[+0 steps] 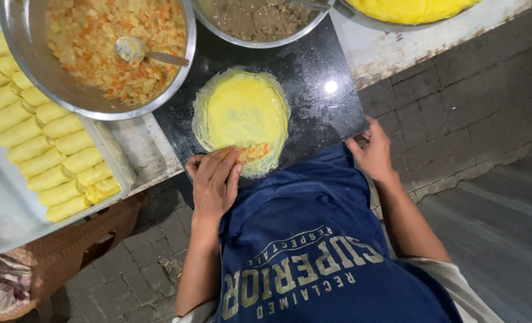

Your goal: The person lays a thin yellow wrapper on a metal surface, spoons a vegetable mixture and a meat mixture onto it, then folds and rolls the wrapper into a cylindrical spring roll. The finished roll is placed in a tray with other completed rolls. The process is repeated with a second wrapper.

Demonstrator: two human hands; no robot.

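Crepe (242, 113), thin and yellow, lies flat on the dark tabletop (319, 113) at frame centre; my left hand (215, 182) presses bent fingers (225, 166) onto filling (252, 152) at its near edge; my right hand (372, 152) curls over the tabletop's corner.

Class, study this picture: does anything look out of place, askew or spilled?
Nothing is spilled. The filling sits at the near edge of the yellow wrapper, off-centre, under the left hand.
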